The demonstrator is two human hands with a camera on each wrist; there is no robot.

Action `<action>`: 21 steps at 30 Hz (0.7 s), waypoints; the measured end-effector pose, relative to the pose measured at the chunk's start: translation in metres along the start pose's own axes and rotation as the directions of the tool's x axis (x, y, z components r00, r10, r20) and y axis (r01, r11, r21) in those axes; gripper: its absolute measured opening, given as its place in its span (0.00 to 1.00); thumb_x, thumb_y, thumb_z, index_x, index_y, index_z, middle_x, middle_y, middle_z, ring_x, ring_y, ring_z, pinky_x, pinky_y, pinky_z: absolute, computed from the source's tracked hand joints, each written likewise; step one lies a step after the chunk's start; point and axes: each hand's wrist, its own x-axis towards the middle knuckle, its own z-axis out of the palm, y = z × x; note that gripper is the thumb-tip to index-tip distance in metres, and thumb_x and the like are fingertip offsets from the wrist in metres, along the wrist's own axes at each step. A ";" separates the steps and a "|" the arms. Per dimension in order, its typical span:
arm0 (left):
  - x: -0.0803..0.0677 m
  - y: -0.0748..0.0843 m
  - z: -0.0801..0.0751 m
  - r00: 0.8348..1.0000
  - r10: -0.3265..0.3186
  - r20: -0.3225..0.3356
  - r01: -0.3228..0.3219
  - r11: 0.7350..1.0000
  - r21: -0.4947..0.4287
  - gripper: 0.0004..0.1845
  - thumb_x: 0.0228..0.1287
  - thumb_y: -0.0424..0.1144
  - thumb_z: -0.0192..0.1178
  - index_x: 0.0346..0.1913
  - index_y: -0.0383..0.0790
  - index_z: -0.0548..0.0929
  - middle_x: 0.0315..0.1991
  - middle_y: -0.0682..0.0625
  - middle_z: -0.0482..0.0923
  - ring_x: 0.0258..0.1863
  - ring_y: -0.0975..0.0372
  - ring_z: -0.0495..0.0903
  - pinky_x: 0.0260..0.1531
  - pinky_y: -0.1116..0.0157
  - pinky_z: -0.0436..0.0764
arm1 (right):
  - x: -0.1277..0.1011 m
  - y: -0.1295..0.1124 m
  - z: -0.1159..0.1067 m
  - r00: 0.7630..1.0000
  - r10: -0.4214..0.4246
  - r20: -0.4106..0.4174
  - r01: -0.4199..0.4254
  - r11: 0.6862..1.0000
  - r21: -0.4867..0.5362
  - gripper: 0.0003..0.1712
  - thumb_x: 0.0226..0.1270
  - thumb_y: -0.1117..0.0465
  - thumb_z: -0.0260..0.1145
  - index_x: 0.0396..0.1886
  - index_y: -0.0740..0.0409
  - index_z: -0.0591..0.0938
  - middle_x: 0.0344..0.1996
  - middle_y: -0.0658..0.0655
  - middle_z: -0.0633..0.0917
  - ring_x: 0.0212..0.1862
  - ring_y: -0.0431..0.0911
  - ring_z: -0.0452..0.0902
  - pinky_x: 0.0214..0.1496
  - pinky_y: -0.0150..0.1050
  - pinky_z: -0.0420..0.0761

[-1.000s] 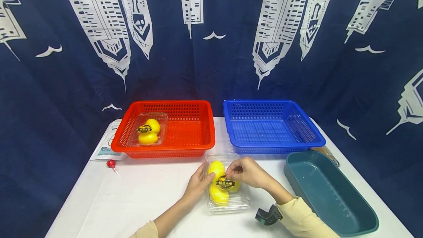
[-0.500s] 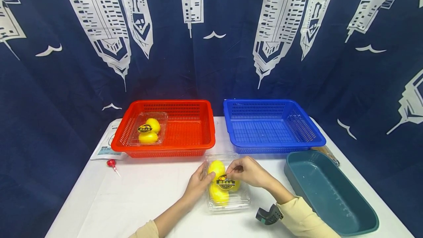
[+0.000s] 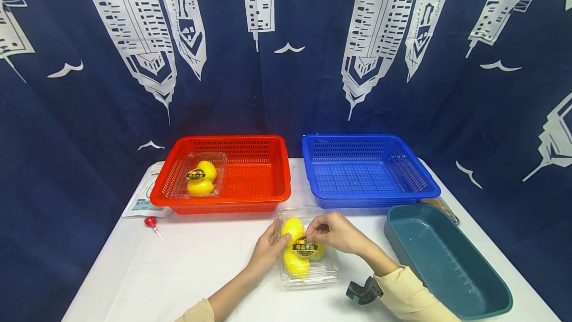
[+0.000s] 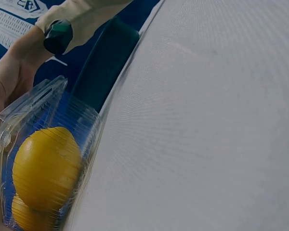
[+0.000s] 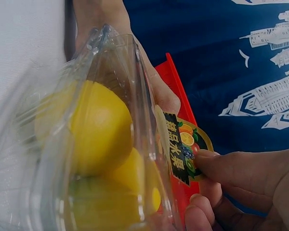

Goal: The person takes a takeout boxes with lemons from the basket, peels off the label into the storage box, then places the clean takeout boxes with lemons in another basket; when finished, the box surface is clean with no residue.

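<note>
Backdrop: navy curtain (image 3: 286,63) printed with white towers, behind a white table (image 3: 192,267). On it: red basket (image 3: 250,198) holding a sealed clear box of yellow fruit (image 3: 199,177); blue basket (image 3: 404,193); teal tub (image 3: 447,262) at your right. Item in hand: clear clamshell box (image 3: 308,275) of yellow fruit, flat on the table just in front of the gap between the two baskets. Change over the last second: almost none; box and both hands sit where they did, so by my judgement the sticker is only gripped, not yet lifted. Your left hand (image 3: 268,250): fingers straight, pressed against the box's left side, steadying it. Your right hand (image 3: 335,232): thumb and forefinger closed in a pinch on the edge of the round label sticker (image 5: 183,144) on the lid, remaining fingers curled.
</note>
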 end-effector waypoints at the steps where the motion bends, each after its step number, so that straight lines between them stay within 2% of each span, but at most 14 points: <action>1: 0.000 0.000 0.000 1.000 0.001 0.000 -0.001 1.000 0.003 0.41 0.68 0.44 0.57 0.74 0.26 0.52 0.76 0.35 0.50 0.75 0.44 0.53 0.73 0.52 0.55 | 0.000 0.000 0.000 1.000 0.000 0.001 0.000 1.000 0.003 0.03 0.57 0.63 0.72 0.29 0.59 0.86 0.24 0.50 0.85 0.25 0.33 0.70 0.28 0.26 0.73; 21: 0.000 0.001 0.000 1.000 -0.002 0.007 0.002 1.000 0.004 0.41 0.68 0.44 0.58 0.74 0.26 0.51 0.76 0.35 0.49 0.75 0.44 0.52 0.73 0.52 0.55 | -0.001 -0.001 -0.002 1.000 -0.009 0.005 0.009 1.000 0.019 0.04 0.57 0.63 0.72 0.30 0.59 0.86 0.25 0.50 0.85 0.25 0.33 0.70 0.28 0.25 0.72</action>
